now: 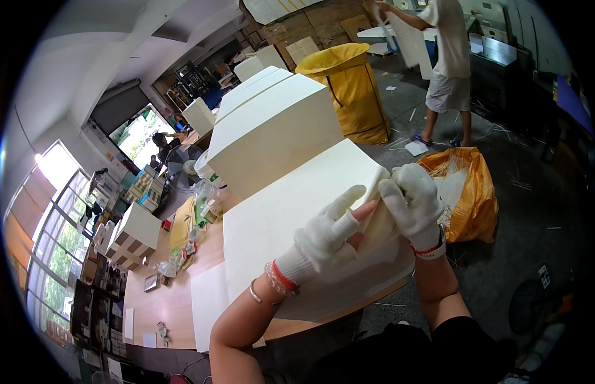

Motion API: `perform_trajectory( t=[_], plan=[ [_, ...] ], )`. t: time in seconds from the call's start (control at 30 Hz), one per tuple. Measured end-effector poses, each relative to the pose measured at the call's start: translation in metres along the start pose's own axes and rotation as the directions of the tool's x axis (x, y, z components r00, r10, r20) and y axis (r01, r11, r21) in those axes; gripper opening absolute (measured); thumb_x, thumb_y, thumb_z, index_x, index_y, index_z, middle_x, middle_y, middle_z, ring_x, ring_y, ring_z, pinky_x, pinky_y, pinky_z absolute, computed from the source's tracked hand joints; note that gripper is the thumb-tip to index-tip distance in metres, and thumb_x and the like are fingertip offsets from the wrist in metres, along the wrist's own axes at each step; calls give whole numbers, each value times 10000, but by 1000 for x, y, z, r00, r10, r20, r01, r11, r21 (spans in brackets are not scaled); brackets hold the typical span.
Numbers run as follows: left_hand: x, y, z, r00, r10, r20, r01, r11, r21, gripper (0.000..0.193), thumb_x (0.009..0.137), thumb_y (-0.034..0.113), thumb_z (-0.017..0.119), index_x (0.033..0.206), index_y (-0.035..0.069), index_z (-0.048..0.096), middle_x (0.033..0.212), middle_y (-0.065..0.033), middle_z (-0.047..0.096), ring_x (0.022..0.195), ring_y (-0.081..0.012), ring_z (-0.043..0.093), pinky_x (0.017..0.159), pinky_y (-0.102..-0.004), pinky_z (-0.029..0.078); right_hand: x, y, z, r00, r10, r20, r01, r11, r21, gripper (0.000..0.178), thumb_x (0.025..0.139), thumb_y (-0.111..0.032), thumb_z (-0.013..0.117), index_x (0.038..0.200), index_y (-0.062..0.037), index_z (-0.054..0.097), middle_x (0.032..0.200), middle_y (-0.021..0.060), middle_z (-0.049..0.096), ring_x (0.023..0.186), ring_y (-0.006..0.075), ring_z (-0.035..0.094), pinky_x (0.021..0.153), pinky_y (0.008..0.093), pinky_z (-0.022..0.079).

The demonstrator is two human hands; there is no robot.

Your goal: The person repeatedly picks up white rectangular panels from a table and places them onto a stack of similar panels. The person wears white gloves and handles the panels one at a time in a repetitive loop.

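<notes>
A large white cardboard piece (288, 192) lies before me, its right side folded down like the side of a box. My left hand (326, 237), in a white knit glove with some bare fingertips, rests by that right edge with its fingers apart. Just beyond it my gloved right hand (411, 201) is closed at the far right corner of the cardboard. Something small and dark shows between its fingers, too small to name. Both hands are close together but apart.
A row of white boxes (278, 128) stands behind on the wooden table (144, 301). To the right are an orange bag (483, 205) of scraps and a tall yellow bin bag (358, 96). Another person (450, 57) stands farther back holding a white sheet. Tape and small clutter lie left.
</notes>
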State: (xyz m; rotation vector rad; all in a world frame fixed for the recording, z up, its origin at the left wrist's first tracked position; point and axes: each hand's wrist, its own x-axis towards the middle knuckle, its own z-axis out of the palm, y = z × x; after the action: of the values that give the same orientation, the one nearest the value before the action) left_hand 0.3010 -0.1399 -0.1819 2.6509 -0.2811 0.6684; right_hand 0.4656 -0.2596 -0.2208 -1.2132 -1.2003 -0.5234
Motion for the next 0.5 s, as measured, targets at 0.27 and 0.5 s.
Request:
perform_trajectory(
  t=[0.27, 0.5],
  plan=[
    [2, -2, 1, 1000, -16, 13, 17, 995, -97, 415, 732, 64, 809, 1094, 78, 607, 1234, -186, 572, 1060, -347, 616, 866, -360, 506, -4, 5, 2, 1000, -13, -13, 13, 999, -43, 102, 862, -57, 626, 793, 13, 598, 660, 85, 476, 627, 252, 501, 571, 385, 396],
    [-1, -2, 1, 1000, -20, 5, 20, 999, -29, 392, 735, -18, 731, 1085, 56, 570, 1324, -233, 511, 1112, -399, 585, 883, -384, 513, -2, -2, 1, 997, 68, -28, -68, 998, 2, 173, 881, -67, 627, 738, 4, 560, 650, 90, 480, 619, 255, 495, 573, 382, 401]
  ],
)
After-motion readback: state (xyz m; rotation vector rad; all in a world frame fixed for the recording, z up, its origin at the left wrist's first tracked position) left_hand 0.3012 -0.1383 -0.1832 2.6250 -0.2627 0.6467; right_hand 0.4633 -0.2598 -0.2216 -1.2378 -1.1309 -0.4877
